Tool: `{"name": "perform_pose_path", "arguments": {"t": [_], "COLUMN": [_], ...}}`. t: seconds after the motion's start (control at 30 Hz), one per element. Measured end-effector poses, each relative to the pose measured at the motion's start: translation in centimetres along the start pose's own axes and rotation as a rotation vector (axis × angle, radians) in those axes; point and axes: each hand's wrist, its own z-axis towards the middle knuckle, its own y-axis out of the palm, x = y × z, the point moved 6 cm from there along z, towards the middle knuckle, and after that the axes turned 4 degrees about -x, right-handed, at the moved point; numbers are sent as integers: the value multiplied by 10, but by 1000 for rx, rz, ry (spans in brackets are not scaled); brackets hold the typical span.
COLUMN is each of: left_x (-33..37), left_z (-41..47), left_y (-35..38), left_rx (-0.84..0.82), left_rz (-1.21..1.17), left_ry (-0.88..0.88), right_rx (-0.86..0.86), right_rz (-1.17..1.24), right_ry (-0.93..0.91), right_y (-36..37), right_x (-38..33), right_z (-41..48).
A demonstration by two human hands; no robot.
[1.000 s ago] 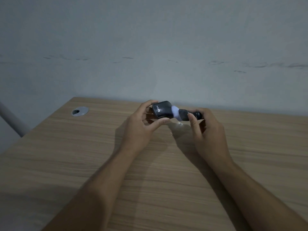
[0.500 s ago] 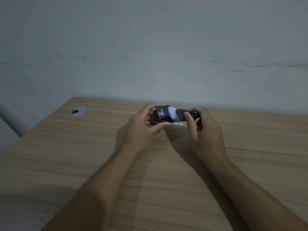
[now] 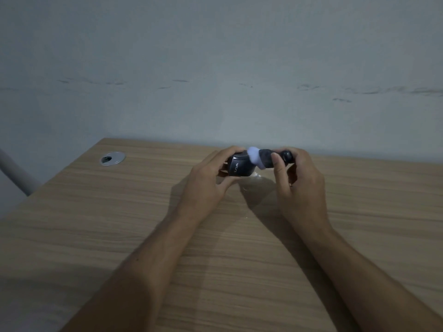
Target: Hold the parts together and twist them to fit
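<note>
Both hands are raised just above a wooden desk (image 3: 119, 236) near its far edge. My left hand (image 3: 206, 178) grips a small black device (image 3: 239, 167) with white lettering, fingers over its top and thumb beneath. My right hand (image 3: 299, 183) holds a dark brush-like tool (image 3: 273, 158) with a white tip (image 3: 255, 156). The white tip touches the black device's upper right side. The tool's rounded black end pokes out past my right fingers.
A round metal cable grommet (image 3: 112, 158) sits in the desk's far left corner. A grey wall (image 3: 215, 68) rises right behind the desk. A pale pipe (image 3: 14, 173) slants down at the far left. A small shiny patch (image 3: 257, 175) lies on the desk under the hands.
The black device has turned in my left hand, so its lettering faces differently. The tool's white tip has shifted up along the device. Both hands stay in about the same spot.
</note>
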Motion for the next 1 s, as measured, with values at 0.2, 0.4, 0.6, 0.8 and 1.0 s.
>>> {"name": "perform_pose_path", "arguments": {"t": [0.2, 0.4, 0.6, 0.8, 1.0], "left_x": [4, 11, 0, -5, -3], "left_z": [-2, -4, -11, -21, -23], "left_y": [0, -8, 0, -4, -1], "left_rx": [-39, 12, 14, 25, 20], "left_rz": [98, 17, -216, -414, -389], "left_ry": [17, 34, -210, -336, -346], "right_rx": [-74, -17, -40, -35, 29], "right_rz": [37, 42, 82, 42, 104], "right_ry": [-93, 31, 60, 90, 216], "right_y": [8, 2, 2, 5, -3], "right_x": [-21, 2, -6, -11, -4], "right_z": [-4, 3, -9, -19, -16]}}
